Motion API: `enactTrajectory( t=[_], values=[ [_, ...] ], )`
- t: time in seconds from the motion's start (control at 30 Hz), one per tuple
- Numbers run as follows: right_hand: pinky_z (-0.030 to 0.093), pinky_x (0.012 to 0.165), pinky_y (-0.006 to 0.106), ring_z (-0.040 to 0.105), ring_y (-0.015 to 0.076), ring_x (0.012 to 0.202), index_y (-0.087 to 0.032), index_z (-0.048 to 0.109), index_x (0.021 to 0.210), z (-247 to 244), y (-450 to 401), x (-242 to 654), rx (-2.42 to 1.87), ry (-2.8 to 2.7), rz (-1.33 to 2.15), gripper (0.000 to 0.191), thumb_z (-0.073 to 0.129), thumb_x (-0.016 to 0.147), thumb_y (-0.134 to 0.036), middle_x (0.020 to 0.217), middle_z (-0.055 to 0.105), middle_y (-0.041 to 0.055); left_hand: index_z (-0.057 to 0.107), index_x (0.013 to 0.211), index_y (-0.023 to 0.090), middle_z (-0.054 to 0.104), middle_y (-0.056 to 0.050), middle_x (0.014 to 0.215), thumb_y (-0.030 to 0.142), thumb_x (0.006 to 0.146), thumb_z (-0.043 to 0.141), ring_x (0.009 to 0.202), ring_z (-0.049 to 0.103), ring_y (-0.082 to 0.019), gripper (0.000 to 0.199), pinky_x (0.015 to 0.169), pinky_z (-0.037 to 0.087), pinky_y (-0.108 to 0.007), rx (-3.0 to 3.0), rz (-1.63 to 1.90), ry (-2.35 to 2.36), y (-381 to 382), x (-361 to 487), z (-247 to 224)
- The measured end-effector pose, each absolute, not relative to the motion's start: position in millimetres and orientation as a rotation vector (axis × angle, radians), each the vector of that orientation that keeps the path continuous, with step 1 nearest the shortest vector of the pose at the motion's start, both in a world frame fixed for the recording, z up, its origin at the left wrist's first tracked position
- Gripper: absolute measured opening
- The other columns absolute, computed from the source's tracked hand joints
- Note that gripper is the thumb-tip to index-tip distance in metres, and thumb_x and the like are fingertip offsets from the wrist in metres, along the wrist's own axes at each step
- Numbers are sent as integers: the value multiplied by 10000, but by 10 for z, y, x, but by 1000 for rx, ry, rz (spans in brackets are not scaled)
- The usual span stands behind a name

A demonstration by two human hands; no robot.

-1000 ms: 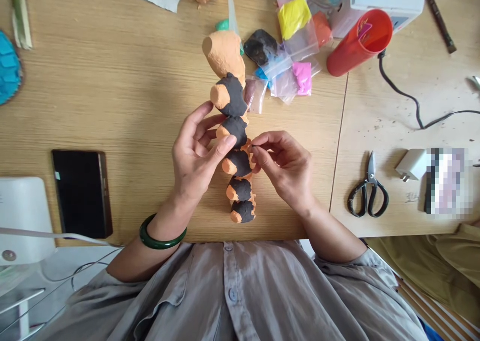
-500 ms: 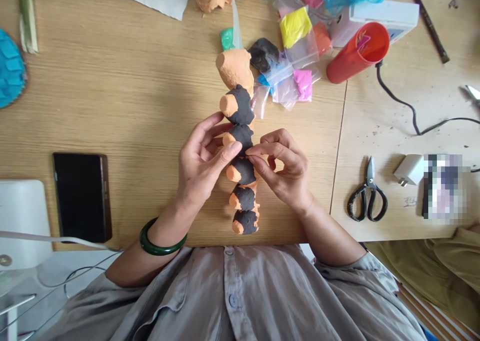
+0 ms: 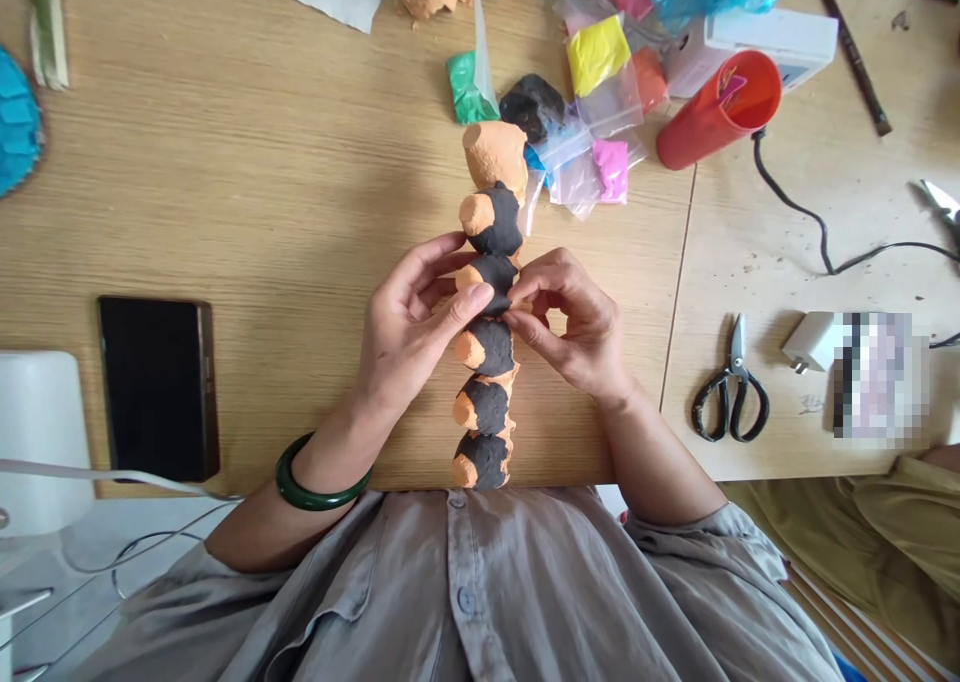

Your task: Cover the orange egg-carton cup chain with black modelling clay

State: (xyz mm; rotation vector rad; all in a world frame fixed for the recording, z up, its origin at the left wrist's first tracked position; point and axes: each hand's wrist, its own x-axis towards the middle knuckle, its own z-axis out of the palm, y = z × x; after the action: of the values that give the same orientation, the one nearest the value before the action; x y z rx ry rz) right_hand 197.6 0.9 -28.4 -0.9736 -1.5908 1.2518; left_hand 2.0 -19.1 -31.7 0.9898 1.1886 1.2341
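An orange egg-carton strip (image 3: 495, 157) stands out from my body in a row of several bumps, with black modelling clay (image 3: 489, 347) pressed over most of them. The farthest bump is bare orange. My left hand (image 3: 420, 312) grips the strip from the left, its thumb on a black bump and its fingers behind. From the right, my right hand (image 3: 574, 322) pinches thumb and forefinger at the right edge of that same bump's clay. What lies between those fingertips is mostly hidden.
Beyond the strip lie bags of coloured clay, yellow (image 3: 598, 54), green (image 3: 471, 87) and pink (image 3: 611, 170). A red cup (image 3: 716, 112) lies tilted by a white box (image 3: 802, 47). Scissors (image 3: 731, 382) and a charger (image 3: 812, 342) are right; a phone (image 3: 157, 387) is left. A person sits at right.
The strip has tilted, its far end swinging right and its near end slightly left and closer to me. Both hands keep their places on the same bump, shifting slightly right.
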Motion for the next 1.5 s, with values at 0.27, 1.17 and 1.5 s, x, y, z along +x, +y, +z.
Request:
enactTrajectory(
  t=[0.27, 1.17, 1.5],
  values=[
    [565, 660, 236, 646, 117, 802, -212, 672, 1008, -198, -8, 1956, -1082, -1336, 1557, 486, 926, 870, -602, 961, 688, 9, 766, 1314, 290, 825, -80, 1296, 510, 892, 948, 1170, 821, -273, 509, 945, 712, -367, 1003, 1253, 1227, -194, 12, -282],
    [530, 540, 221, 646, 109, 598, -171, 672, 664, -125, 23, 2038, -1081, -1423, 1842, 592, 876, 876, -685, 645, 690, 13, 873, 1176, 315, 875, -21, 1086, 445, 832, 1013, 923, 849, -217, 393, 766, 723, -319, 1131, 1214, 1179, -204, -17, -244],
    [610, 618, 224, 747, 131, 653, -163, 730, 806, -160, 54, 2074, -908, -1524, 1851, 528, 757, 1000, -653, 724, 769, 39, 884, 1124, 297, 869, -32, 1051, 492, 778, 1038, 882, 846, -237, 426, 695, 704, -318, 1103, 1223, 1187, -151, -76, -298]
  ],
)
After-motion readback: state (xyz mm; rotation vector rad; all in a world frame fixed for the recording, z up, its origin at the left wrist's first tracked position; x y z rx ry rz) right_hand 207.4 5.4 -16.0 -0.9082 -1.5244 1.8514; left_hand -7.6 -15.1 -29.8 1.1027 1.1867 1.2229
